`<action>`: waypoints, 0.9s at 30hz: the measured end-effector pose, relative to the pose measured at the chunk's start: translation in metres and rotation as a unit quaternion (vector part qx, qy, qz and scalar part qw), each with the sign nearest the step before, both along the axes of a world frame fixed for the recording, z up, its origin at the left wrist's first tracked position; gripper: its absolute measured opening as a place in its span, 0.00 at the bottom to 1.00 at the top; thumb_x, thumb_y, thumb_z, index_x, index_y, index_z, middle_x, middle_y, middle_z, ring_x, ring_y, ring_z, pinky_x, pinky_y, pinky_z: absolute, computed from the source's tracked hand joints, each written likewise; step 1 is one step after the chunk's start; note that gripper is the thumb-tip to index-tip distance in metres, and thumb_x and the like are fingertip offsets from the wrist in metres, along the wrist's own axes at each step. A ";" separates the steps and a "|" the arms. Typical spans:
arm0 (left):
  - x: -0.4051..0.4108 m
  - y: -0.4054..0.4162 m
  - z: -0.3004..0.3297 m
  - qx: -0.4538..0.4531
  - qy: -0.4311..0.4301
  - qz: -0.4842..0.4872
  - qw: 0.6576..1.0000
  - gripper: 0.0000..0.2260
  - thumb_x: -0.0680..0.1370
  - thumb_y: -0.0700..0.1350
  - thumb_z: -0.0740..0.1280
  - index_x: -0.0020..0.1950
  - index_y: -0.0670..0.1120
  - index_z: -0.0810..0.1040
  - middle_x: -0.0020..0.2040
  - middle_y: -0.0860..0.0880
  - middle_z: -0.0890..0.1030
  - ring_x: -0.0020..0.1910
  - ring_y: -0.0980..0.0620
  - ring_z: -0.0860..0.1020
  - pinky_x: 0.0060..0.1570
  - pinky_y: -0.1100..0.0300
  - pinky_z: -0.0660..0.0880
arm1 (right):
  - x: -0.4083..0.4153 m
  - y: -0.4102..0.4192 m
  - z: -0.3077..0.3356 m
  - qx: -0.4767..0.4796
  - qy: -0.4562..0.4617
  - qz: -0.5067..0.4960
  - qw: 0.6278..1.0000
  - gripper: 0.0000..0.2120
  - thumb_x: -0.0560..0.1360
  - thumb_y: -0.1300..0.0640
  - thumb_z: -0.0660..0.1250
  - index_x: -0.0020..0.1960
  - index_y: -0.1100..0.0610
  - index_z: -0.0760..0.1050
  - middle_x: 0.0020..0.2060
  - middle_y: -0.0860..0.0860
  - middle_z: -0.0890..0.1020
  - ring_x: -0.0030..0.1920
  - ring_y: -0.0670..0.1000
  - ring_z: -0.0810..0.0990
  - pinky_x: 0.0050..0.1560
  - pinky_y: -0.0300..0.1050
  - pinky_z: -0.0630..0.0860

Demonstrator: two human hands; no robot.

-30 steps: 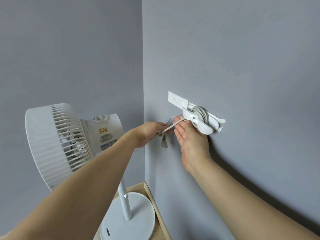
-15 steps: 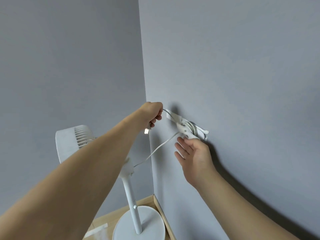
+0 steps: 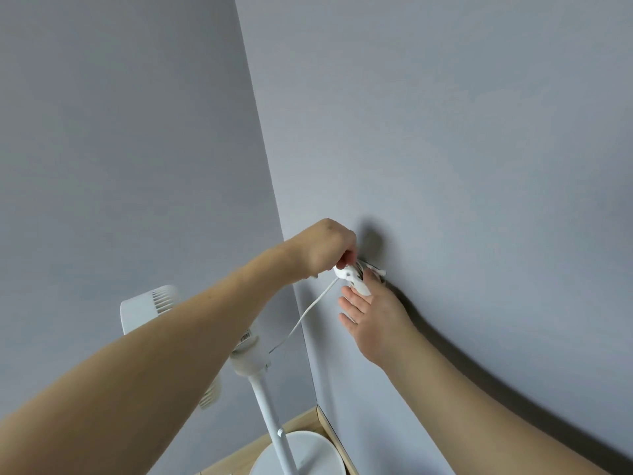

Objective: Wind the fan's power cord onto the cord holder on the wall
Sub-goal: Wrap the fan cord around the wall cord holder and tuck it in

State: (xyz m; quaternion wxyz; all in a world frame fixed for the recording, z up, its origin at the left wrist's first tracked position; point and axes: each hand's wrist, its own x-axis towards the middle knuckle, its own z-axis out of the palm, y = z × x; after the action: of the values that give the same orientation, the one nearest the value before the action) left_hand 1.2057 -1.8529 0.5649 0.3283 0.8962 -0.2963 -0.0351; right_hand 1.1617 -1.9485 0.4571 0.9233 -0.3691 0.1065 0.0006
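Trailing below left hand's grip: cord.

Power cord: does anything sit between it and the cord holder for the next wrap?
Nothing visible does. The left hand pinches the power cord right at the cord holder; the right hand supports the holder from below, beside the winding path.

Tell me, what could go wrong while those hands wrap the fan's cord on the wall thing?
The cord runs fairly straight from the cord holder down to the fan; a hard pull by the left hand might tug the fan over. The holder looks stuck onto the wall, so pulling could peel it off, though the right hand braces it. Coils could also slip off.
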 end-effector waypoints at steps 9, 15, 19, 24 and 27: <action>-0.009 0.013 -0.045 -0.036 0.069 -0.073 0.994 0.10 0.82 0.42 0.59 0.44 0.41 0.76 0.38 0.43 0.81 0.37 0.47 0.77 0.37 0.61 0.72 | -0.024 -0.008 -0.002 -0.041 0.005 -0.053 0.998 0.24 0.77 0.41 0.55 0.64 0.54 0.76 0.63 0.51 0.76 0.67 0.50 0.70 0.72 0.48 0.59; -0.013 0.001 -0.070 -0.037 0.081 -0.058 0.994 0.09 0.82 0.43 0.60 0.47 0.40 0.76 0.32 0.46 0.80 0.27 0.53 0.75 0.27 0.67 0.70 | -0.046 -0.016 -0.006 -0.131 0.021 -0.052 0.990 0.26 0.80 0.42 0.49 0.70 0.55 0.68 0.70 0.51 0.70 0.72 0.48 0.65 0.74 0.47 0.53; -0.012 -0.006 -0.078 -0.070 0.095 -0.035 0.992 0.10 0.81 0.44 0.62 0.47 0.39 0.79 0.34 0.46 0.81 0.28 0.52 0.77 0.26 0.66 0.72 | -0.058 -0.020 -0.010 -0.171 0.032 -0.045 0.984 0.27 0.80 0.40 0.48 0.71 0.55 0.69 0.72 0.50 0.68 0.73 0.46 0.62 0.75 0.50 0.50; -0.006 -0.012 -0.091 -0.124 0.116 0.025 0.985 0.13 0.78 0.48 0.68 0.39 0.41 0.81 0.30 0.48 0.81 0.27 0.50 0.75 0.27 0.62 0.71 | -0.068 -0.023 -0.018 -0.213 0.041 -0.057 0.975 0.29 0.80 0.39 0.47 0.73 0.55 0.64 0.72 0.49 0.68 0.73 0.46 0.63 0.74 0.48 0.52; 0.000 -0.015 -0.103 -0.131 0.118 0.068 0.982 0.14 0.76 0.51 0.70 0.37 0.42 0.81 0.28 0.49 0.81 0.24 0.52 0.74 0.25 0.63 0.69 | -0.072 -0.024 -0.020 -0.232 0.032 -0.056 0.971 0.30 0.80 0.39 0.46 0.74 0.56 0.63 0.72 0.49 0.68 0.73 0.46 0.63 0.72 0.46 0.54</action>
State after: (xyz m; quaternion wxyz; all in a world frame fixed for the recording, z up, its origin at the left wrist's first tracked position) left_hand 1.2053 -1.8676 0.4623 0.4767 0.8533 -0.1960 -0.0788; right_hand 1.0899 -1.9724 0.4372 0.8073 -0.5661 0.1537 -0.0637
